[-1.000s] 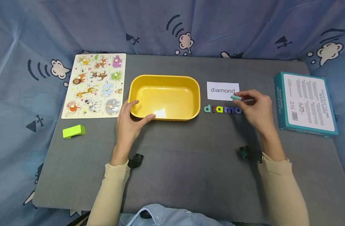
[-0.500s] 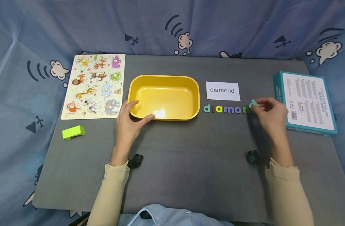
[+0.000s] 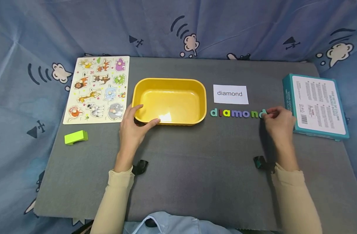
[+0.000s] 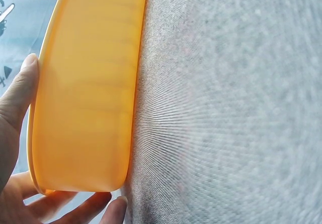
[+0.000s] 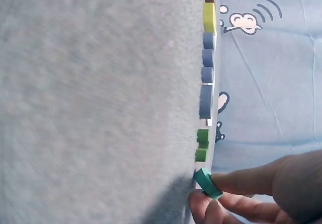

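My right hand (image 3: 280,125) pinches a teal letter d (image 3: 262,113) at the right end of a row of coloured letters. In the right wrist view the thumb and fingers hold this teal letter (image 5: 207,182) just past the green n (image 5: 202,144), slightly tilted. The row reads "diamond" and lies below a white card (image 3: 230,94) printed with that word. My left hand (image 3: 132,130) grips the front left corner of a yellow tray (image 3: 169,123). Its thumb lies at the front rim and its fingers go round the left side, as the left wrist view shows.
An animal puzzle board (image 3: 105,94) lies left of the tray. Below it sits a lime-green arched block (image 3: 76,137). A teal box (image 3: 319,105) with a white label stands right of my right hand. A blue patterned curtain (image 3: 240,29) hangs behind the grey table (image 3: 190,175).
My right hand has carried the teal letter rightward past the o and n, then lowered it and turned it into line at the row's end. The left hand has stayed on the tray.
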Available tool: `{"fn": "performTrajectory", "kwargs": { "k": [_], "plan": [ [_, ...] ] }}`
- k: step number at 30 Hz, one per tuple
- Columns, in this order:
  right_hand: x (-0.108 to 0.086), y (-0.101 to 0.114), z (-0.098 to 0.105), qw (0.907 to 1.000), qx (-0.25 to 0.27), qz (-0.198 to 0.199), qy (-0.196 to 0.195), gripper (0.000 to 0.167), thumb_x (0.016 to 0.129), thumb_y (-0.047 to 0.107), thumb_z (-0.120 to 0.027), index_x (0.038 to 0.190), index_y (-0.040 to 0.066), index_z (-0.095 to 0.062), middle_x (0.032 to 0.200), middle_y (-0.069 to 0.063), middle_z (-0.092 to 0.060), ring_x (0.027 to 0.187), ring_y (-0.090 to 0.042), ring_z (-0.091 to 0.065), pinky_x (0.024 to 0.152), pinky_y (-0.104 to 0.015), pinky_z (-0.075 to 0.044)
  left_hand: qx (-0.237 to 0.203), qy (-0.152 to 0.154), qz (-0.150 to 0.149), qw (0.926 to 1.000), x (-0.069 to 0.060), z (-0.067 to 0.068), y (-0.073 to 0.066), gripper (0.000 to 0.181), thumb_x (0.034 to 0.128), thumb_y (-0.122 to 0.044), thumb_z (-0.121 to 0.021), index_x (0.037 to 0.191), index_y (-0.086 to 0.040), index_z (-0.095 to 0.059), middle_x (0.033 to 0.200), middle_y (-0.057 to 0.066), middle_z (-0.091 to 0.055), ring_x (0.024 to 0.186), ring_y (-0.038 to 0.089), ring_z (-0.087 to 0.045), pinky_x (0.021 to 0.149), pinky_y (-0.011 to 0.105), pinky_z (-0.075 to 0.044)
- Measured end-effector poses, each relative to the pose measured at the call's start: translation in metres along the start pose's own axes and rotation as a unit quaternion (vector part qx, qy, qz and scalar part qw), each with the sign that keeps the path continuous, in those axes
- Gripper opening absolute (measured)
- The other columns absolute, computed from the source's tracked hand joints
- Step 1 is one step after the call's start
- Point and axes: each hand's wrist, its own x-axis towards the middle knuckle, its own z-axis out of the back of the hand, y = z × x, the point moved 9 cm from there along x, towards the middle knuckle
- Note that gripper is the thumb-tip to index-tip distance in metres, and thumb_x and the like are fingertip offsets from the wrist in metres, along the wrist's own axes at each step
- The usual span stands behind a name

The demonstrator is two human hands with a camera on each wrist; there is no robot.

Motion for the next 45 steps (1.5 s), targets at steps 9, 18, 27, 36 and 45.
{"fn": "performTrajectory", "kwargs": {
  "k": [9,18,27,36,45],
  "plan": [
    [0.004,-0.004,-0.008,1.0000,-0.003,-0.005,0.008,0.030,0.105,0.014,-0.057,0.119,-0.009,-0.068,0.104,-0.023,-0.066,0.092,-0.030,-0.056,0.070,-0.033,-0.038,0.002,0.000,-0.006,1.0000,0.000,0.000,-0.002,0.084,0.0784,-0.047,-0.094,0.146,-0.010,-0.061,0.159,0.012,-0.050,0.143,0.035,-0.052,0.118,0.056,-0.042],
    [0.006,-0.001,-0.009,0.9999,-0.003,0.010,0.011,0.027,0.102,0.009,-0.052,0.112,-0.011,-0.066,0.101,-0.026,-0.061,0.098,-0.040,-0.055,0.074,-0.039,-0.036,0.000,-0.002,-0.010,0.9999,0.001,0.000,-0.003,0.084,0.0783,-0.048,-0.094,0.146,-0.010,-0.061,0.158,0.012,-0.051,0.141,0.035,-0.053,0.116,0.056,-0.043],
    [0.008,-0.006,-0.012,0.9987,-0.014,-0.018,0.045,0.030,0.106,0.016,-0.051,0.112,-0.011,-0.061,0.102,-0.025,-0.059,0.093,-0.038,-0.055,0.068,-0.041,-0.041,0.000,0.002,-0.005,1.0000,0.001,-0.001,-0.003,0.084,0.0786,-0.048,-0.094,0.146,-0.010,-0.061,0.159,0.010,-0.050,0.142,0.035,-0.052,0.116,0.057,-0.043],
    [0.006,-0.006,-0.014,0.9981,-0.020,-0.025,0.053,0.032,0.108,0.016,-0.049,0.116,-0.012,-0.060,0.103,-0.027,-0.059,0.087,-0.037,-0.056,0.061,-0.039,-0.043,0.001,0.001,-0.003,1.0000,0.001,-0.002,-0.003,0.084,0.0784,-0.048,-0.094,0.146,-0.011,-0.061,0.160,0.010,-0.050,0.143,0.035,-0.052,0.117,0.057,-0.042],
    [-0.001,0.002,-0.013,0.9988,-0.014,-0.018,0.044,0.054,0.109,0.029,-0.048,0.143,-0.013,-0.045,0.132,-0.037,-0.052,0.120,-0.052,-0.052,0.094,-0.066,-0.044,0.007,0.011,-0.011,0.9999,0.003,-0.002,-0.004,0.084,0.0786,-0.045,-0.095,0.146,-0.010,-0.060,0.159,0.011,-0.049,0.144,0.034,-0.051,0.118,0.056,-0.041]
  ]
}}
